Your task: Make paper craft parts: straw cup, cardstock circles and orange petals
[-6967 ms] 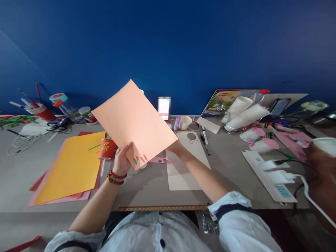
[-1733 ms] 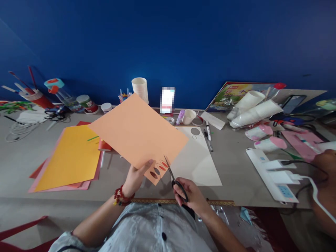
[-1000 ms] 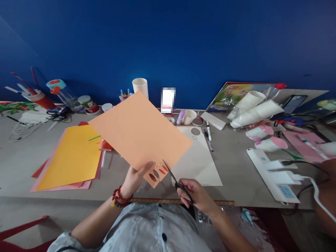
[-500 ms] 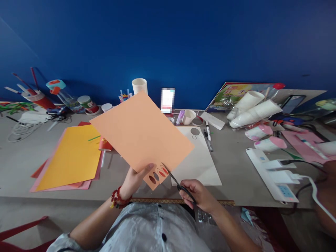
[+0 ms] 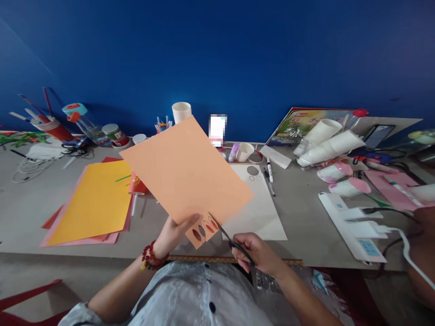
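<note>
My left hand [image 5: 176, 233], with a red bead bracelet at the wrist, pinches the near corner of a peach-orange sheet of paper [image 5: 185, 170] and holds it tilted above the table. Three small oval holes are cut near that corner. My right hand [image 5: 260, 253] grips black scissors [image 5: 228, 239] by the handles. The blade tips reach into the sheet's lower edge, right beside the oval holes.
On the grey table [image 5: 299, 217] lie a yellow sheet on pink ones [image 5: 91, 203], a white sheet [image 5: 258, 213], markers [image 5: 269, 170], a stack of paper cups [image 5: 181, 111] and toppled cups [image 5: 322, 140]. Another person's hand [image 5: 421, 226] is at the right edge.
Seven seconds ago my right hand was behind the sheet; since then it came forward with scissors. Over the last second the blades pushed slightly further into the paper's edge.
</note>
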### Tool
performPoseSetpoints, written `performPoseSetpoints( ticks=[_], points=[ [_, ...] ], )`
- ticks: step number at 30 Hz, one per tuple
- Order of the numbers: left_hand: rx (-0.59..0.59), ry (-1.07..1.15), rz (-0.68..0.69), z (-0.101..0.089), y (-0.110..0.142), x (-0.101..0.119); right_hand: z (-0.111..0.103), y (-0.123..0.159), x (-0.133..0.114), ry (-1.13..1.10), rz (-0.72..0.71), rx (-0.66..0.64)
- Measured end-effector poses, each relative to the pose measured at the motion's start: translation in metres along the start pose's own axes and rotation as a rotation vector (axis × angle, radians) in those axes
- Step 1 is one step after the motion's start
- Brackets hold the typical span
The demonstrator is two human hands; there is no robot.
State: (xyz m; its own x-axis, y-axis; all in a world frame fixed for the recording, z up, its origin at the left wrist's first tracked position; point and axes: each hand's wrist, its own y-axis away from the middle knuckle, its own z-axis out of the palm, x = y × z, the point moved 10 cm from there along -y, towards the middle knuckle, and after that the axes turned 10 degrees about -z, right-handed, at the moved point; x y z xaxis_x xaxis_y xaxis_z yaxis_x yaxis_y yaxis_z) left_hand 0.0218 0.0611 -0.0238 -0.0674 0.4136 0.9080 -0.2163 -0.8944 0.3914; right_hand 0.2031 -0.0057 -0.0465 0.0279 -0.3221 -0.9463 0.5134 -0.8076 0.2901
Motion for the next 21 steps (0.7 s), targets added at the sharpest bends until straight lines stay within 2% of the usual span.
performPoseSetpoints(
  ticks=[4,14,21],
  points=[
    [0.031,-0.013,0.010,-0.0026,0.0000,0.0024,0.0027,-0.0009,-0.0034,-0.018,-0.009,-0.010],
    [-0.035,0.026,-0.060,0.0027,-0.0012,-0.0024,0.0002,0.0012,-0.0053,-0.003,-0.006,-0.021],
    [-0.004,0.012,-0.047,-0.0046,-0.0044,-0.0047,-0.0019,0.0011,-0.0041,0.050,0.011,-0.025]
  ],
)
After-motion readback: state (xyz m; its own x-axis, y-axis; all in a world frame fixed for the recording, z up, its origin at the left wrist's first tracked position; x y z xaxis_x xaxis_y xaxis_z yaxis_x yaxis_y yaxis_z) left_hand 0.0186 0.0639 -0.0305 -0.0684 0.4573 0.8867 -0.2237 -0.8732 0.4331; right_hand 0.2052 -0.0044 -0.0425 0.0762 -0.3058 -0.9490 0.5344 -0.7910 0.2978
